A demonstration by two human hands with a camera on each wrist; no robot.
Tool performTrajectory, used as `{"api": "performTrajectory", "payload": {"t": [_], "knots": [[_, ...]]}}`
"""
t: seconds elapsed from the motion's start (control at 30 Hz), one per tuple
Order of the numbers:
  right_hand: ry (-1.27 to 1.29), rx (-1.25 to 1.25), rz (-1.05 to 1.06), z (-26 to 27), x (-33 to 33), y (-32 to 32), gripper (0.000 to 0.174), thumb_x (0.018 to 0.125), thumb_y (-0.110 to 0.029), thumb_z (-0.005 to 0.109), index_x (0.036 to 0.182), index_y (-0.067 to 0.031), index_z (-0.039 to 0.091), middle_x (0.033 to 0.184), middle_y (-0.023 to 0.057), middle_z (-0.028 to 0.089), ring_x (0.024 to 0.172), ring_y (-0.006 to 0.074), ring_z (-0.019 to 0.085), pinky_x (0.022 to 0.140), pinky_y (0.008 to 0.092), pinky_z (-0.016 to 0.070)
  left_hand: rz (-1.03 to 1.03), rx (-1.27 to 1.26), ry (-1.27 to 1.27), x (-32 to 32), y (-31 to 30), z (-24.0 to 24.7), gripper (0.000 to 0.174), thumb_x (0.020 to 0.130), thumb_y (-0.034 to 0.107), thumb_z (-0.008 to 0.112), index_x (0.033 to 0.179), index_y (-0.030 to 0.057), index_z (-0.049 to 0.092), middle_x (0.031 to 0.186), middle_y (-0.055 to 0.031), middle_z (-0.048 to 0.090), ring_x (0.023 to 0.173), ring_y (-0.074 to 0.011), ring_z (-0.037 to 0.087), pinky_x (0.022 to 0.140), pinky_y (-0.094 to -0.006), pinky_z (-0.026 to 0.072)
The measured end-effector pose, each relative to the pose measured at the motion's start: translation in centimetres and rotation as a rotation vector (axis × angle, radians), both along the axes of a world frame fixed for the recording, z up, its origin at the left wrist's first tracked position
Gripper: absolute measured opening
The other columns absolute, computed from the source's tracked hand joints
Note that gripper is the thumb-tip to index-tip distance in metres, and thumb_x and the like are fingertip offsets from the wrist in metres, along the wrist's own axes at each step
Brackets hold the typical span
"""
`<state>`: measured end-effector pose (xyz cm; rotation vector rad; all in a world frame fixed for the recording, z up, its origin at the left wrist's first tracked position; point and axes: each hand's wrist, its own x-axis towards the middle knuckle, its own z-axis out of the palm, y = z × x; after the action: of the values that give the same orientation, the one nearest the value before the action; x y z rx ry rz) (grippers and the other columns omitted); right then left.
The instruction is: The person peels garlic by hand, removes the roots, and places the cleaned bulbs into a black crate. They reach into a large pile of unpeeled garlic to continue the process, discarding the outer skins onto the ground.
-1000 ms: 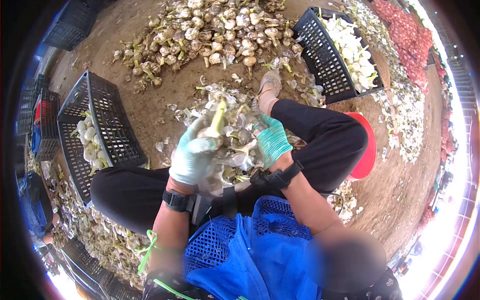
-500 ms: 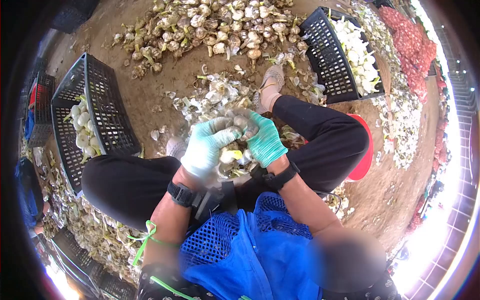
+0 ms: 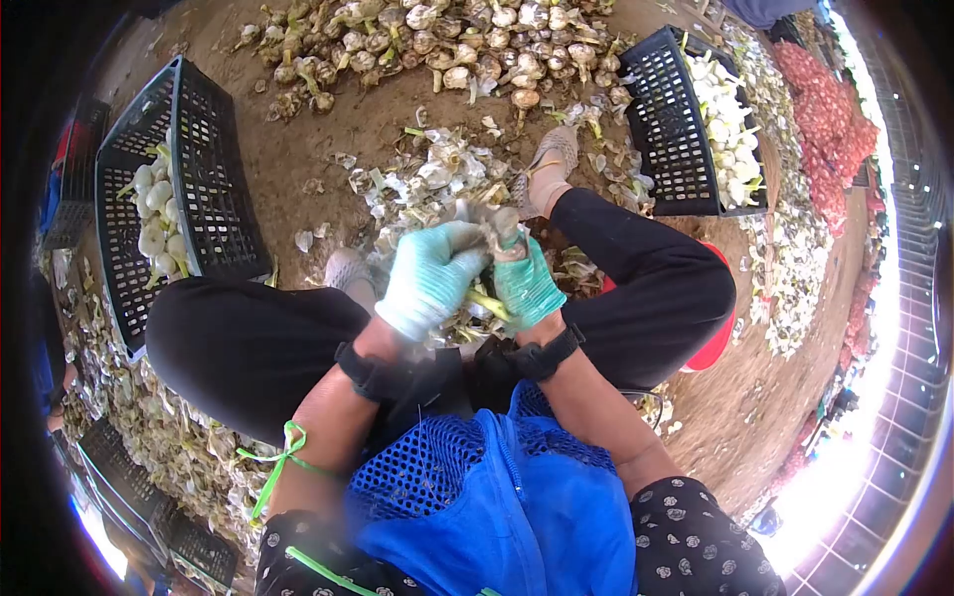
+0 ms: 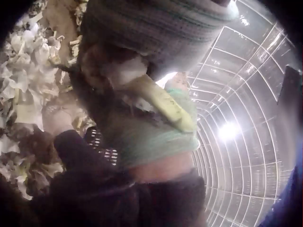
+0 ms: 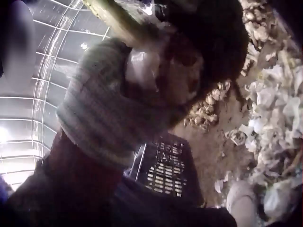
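Observation:
Between my two gloved hands is a garlic bulb (image 5: 163, 71) with papery, partly brown-stained skin. Its thick pale-green stem (image 3: 489, 304) points down toward the right wrist in the head view. My left hand (image 3: 432, 278), in a white and mint knit glove, curls round the bulb. Meeting it from the other side, my right hand (image 3: 527, 286) in a greener glove has its fingers bent against the bulb's skin. The stem (image 4: 166, 105) crosses in front of the right glove (image 4: 156, 142) in the left wrist view. Most of the bulb is hidden by fingers in the head view.
Loose garlic skins (image 3: 437, 174) lie beyond my hands. Further off is a heap of unpeeled garlic (image 3: 447, 45). Black crates of white garlic stand at left (image 3: 224, 179) and right (image 3: 676, 139). A red tub (image 3: 717, 338) sits beside my right knee.
The hands, apart a second ago, have come together at the bulb. Its stem stood upward in the left hand earlier and now slants downward between them. The head view has shifted slightly.

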<state>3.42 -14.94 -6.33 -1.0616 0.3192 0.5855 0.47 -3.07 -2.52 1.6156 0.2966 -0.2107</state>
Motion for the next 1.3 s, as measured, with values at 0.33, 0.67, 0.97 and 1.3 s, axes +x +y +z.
{"api": "performTrajectory", "payload": {"t": [0.33,0.67,0.97,1.3], "knots": [[-0.533,-0.777,0.324,4.3,0.8,-0.4,0.022,0.076,-0.018,0.054,0.085,0.0021,0.055,0.077,0.0119,0.059,0.069,0.0200,0.057,0.062,0.0274,0.0430,0.578,-0.681,0.203,0.5,0.4,-2.3,0.027,0.083,0.030,0.044,0.085,0.0049,0.053,0.067,-0.0027,0.053,0.057,-0.0090,0.049,0.050,-0.0215,0.0390],[-0.637,-0.923,0.367,4.0,-0.2,0.6,0.017,0.066,-0.006,0.058,0.081,0.0008,0.054,0.073,0.0185,0.053,0.073,0.0356,0.052,0.062,0.0369,0.0417,0.435,-0.004,-0.036,0.3,-0.3,-1.2,0.024,0.084,0.022,0.042,0.084,0.0010,0.053,0.057,-0.0017,0.047,0.052,-0.0070,0.039,0.046,-0.0245,0.0324],[-0.598,-0.785,0.401,5.1,0.0,-0.3,0.021,0.069,-0.005,0.055,0.088,0.0027,0.054,0.076,0.0187,0.055,0.068,0.0315,0.054,0.062,0.0335,0.0429,0.507,-0.406,0.253,0.3,0.4,-1.7,0.031,0.082,0.034,0.043,0.082,0.0053,0.054,0.061,-0.0003,0.049,0.050,-0.0083,0.044,0.044,-0.0220,0.0365],[-0.867,-0.864,0.447,4.5,0.3,-0.6,0.018,0.061,0.005,0.052,0.078,0.0025,0.056,0.058,0.0081,0.051,0.052,0.0165,0.048,0.050,0.0252,0.0397,0.394,-0.364,0.127,-0.2,0.4,-2.0,0.031,0.082,0.035,0.045,0.081,0.0052,0.053,0.066,-0.0018,0.052,0.051,-0.0090,0.046,0.044,-0.0213,0.0376]]}}
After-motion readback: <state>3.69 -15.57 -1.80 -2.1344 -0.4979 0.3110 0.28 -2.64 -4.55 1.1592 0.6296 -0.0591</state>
